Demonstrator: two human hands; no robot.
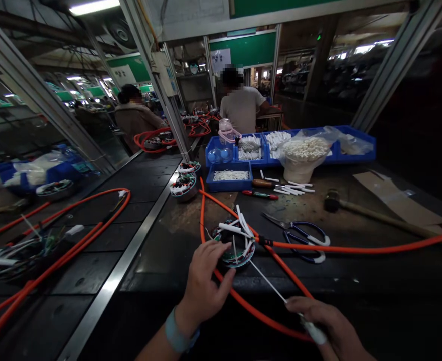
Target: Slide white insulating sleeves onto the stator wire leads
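A round wired part (238, 245), which looks like a motor stator with a green board, colored wires and white sleeves (243, 223), lies on the bench. At its near left edge is my left hand (207, 281), fingers curved over the rim and thumb apart; whether it presses on the part is hard to tell. A thin white cord (268, 281) runs taut from the part down to my right hand (322, 321), whose fingers are closed on it. Something white shows at those fingers. An orange cable (284, 268) loops around the part.
Blue-handled scissors (307, 235) and a mallet (331, 200) lie to the right. Blue bins (230, 185) of white sleeves and a bag-lined bucket (299, 168) stand behind. Two similar wired parts (183, 185) sit beside the metal rail; more lie left on the conveyor (104, 260). Two people sit beyond.
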